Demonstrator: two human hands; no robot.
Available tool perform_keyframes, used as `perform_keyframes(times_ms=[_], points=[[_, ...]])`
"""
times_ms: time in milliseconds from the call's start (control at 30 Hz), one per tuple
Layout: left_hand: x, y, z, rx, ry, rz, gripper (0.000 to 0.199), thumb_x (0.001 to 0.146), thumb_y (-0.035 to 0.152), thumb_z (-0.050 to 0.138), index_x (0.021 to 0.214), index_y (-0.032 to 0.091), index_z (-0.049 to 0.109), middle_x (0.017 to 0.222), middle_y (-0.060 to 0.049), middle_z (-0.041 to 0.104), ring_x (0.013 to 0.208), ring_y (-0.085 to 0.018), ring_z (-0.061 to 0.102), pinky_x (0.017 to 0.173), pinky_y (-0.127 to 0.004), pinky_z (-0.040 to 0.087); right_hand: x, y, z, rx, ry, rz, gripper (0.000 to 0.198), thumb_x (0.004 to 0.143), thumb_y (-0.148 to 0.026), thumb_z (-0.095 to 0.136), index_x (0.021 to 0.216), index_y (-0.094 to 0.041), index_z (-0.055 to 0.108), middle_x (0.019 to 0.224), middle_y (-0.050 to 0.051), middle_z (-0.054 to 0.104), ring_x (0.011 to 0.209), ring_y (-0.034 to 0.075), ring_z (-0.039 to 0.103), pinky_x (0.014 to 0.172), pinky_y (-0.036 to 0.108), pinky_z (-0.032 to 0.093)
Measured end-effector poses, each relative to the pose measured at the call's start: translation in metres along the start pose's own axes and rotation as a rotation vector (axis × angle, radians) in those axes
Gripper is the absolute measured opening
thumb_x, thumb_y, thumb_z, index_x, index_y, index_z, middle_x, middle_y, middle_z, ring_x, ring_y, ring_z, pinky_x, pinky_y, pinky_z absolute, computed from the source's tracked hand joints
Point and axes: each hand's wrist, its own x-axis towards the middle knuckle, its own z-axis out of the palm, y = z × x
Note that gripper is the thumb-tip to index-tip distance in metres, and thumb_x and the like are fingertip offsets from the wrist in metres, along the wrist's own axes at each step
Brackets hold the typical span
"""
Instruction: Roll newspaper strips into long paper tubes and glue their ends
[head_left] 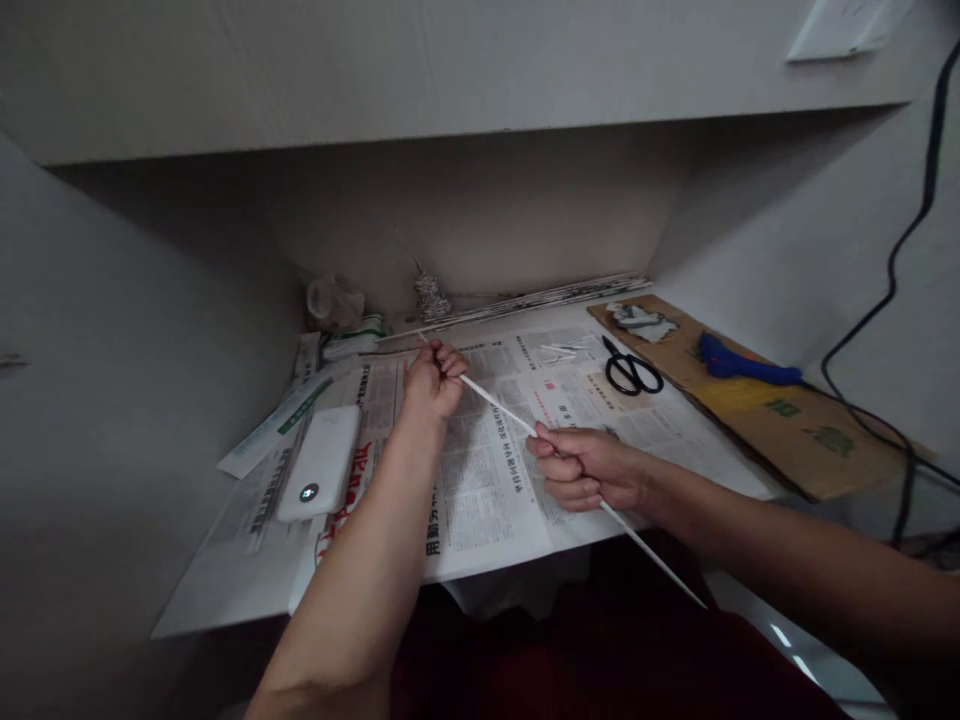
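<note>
Newspaper sheets [480,480] cover the desk inside a pale alcove, prob. to protect the surface from glue. Both hands hold one thin white paper stick [499,405] slanting over the paper: left hand [433,385] is closed round its far end, right hand [589,468] pinches it nearer the middle w/ thumb and fingers, and the near end sticks out past the desk edge — two grip points keep it taut and straight. White power bank [321,462] lies on the left. Black scissors [632,372] and a blue glue gun [739,365] sit on the right, the gun resting on cardboard [795,440] — within reach. More rolled sticks [540,296] lie along the back wall.
</note>
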Motion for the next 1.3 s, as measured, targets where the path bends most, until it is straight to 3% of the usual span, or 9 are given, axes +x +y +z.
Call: perform_keyframes(times_ms=[133,400,467,633,733,833,1033,1100,1300], points=[[0.000,-0.001,0.000,0.006,-0.020,-0.001,0.036,0.096,0.028,0.026,0.063,0.017,0.037,0.050,0.004,0.028,0.038,-0.006,0.027,0.036,-0.015,0.024,0.000,0.001,-0.003,0.013,-0.020,0.010,0.036,0.090,-0.056,0.030,0.077,-0.023,0.034,0.048,-0.009,0.022,0.035,0.007,0.020,0.034,0.022,0.020],[0.005,-0.006,-0.003,0.005,0.053,0.056,0.039,0.095,0.037,0.028,0.064,0.017,0.040,0.050,0.005,0.030,0.039,-0.005,0.029,0.038,-0.015,0.027,0.016,-0.016,0.004,-1.075,0.677,-0.398,0.026,0.083,-0.044,0.053,0.074,-0.020,0.049,0.058,0.002,0.045,0.055,0.014,0.040,0.052,0.028,0.027],[0.004,-0.006,-0.002,0.009,0.059,0.052,0.038,0.095,0.037,0.028,0.064,0.017,0.039,0.051,0.005,0.029,0.039,-0.005,0.028,0.038,-0.015,0.026,0.020,-0.014,0.004,-0.972,0.600,-0.377,0.028,0.087,-0.044,0.046,0.072,-0.020,0.048,0.056,0.001,0.043,0.052,0.013,0.040,0.050,0.027,0.028],[-0.001,-0.005,0.003,0.057,0.020,0.013,0.037,0.096,0.033,0.027,0.064,0.017,0.038,0.052,0.005,0.027,0.039,-0.005,0.028,0.037,-0.015,0.025,0.016,-0.002,-0.006,-0.169,0.068,-0.106,0.035,0.091,-0.053,0.029,0.077,-0.022,0.038,0.044,-0.008,0.024,0.033,0.009,0.025,0.036,0.022,0.023],[-0.001,-0.006,0.003,0.030,-0.013,-0.020,0.037,0.096,0.031,0.027,0.064,0.017,0.038,0.052,0.005,0.028,0.039,-0.005,0.028,0.037,-0.015,0.026,0.012,0.000,-0.007,-0.039,-0.062,-0.061,0.035,0.091,-0.053,0.027,0.079,-0.022,0.039,0.044,-0.009,0.024,0.033,0.009,0.028,0.036,0.023,0.028],[0.000,-0.008,0.002,0.011,-0.005,-0.004,0.037,0.095,0.034,0.030,0.064,0.017,0.039,0.051,0.005,0.029,0.039,-0.005,0.029,0.038,-0.015,0.026,0.015,-0.007,-0.002,-0.315,0.112,-0.116,0.041,0.091,-0.056,0.028,0.090,-0.020,0.048,0.050,-0.004,0.040,0.038,0.010,0.040,0.040,0.025,0.032],[0.003,-0.015,-0.001,0.000,0.035,0.019,0.036,0.094,0.033,0.032,0.065,0.016,0.041,0.051,0.004,0.033,0.041,-0.005,0.034,0.041,-0.015,0.031,0.035,-0.024,0.005,-1.304,0.710,-0.372,0.029,0.089,-0.044,0.042,0.088,-0.017,0.053,0.069,0.006,0.056,0.061,0.017,0.052,0.054,0.028,0.033],[0.002,-0.015,-0.001,-0.005,0.025,0.012,0.035,0.095,0.032,0.032,0.065,0.015,0.041,0.051,0.005,0.033,0.041,-0.005,0.033,0.041,-0.015,0.030,0.040,-0.023,0.003,-1.148,0.645,-0.344,0.030,0.092,-0.042,0.037,0.084,-0.017,0.052,0.063,0.004,0.053,0.056,0.015,0.050,0.053,0.027,0.033],[0.000,-0.015,0.000,-0.013,-0.058,-0.027,0.035,0.095,0.029,0.031,0.064,0.015,0.042,0.050,0.005,0.032,0.041,-0.005,0.031,0.041,-0.015,0.028,0.039,-0.010,-0.005,0.023,0.071,-0.148,0.029,0.092,-0.047,0.035,0.082,-0.021,0.043,0.046,-0.009,0.028,0.033,0.008,0.028,0.036,0.021,0.025]])
